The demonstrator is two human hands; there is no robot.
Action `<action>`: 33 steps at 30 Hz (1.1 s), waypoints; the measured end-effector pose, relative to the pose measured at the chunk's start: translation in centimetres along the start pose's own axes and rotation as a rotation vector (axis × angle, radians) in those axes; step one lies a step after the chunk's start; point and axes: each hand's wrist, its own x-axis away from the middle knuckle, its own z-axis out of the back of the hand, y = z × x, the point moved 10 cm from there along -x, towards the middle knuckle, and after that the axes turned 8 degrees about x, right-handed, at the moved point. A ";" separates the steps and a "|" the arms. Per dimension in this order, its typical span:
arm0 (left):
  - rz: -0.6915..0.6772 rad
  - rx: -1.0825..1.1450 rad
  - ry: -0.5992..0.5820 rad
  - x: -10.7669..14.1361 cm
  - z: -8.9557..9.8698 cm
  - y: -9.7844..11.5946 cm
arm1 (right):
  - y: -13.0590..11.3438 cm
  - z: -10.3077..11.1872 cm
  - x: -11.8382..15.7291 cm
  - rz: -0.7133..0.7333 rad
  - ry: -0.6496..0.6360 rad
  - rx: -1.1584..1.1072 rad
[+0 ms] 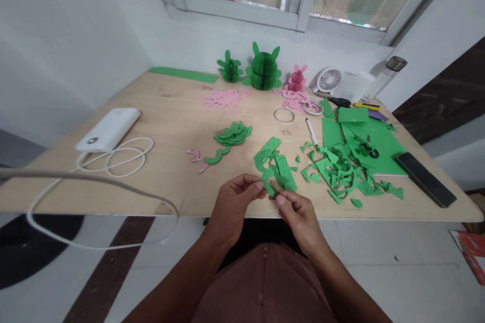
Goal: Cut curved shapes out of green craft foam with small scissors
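My left hand (239,201) is closed, pinching a curved green paper cut-out (267,181) over the table's front edge. Against that paper, my right hand (299,216) is closed on a thin dark tool, which looks like small scissors (273,187); its handles are hidden by my fingers. Just beyond my hands lie folded green paper pieces (285,171). Farther left sits a stack of wavy green cut-outs (234,133), with a single green wavy strip (217,155) and a pink wavy strip (197,157) beside it.
Green scraps (341,169) spread at right, near a black phone (425,179) and green sheets (392,141). Paper figures (264,68), a small fan (329,79) and a bottle (386,78) stand at the back. Left are a white power bank (109,128) and its looping cable (129,149).
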 end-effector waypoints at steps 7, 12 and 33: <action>-0.009 -0.059 -0.060 -0.2 -0.3 0.2 | -0.8 0.0 -0.1 0.014 -0.027 0.012; -0.033 -0.115 -0.093 -0.3 -0.3 0.5 | -0.5 0.1 -0.2 0.013 -0.023 0.039; -0.013 -0.070 -0.079 -0.2 -0.4 0.4 | -0.5 0.3 -0.3 0.009 -0.005 0.088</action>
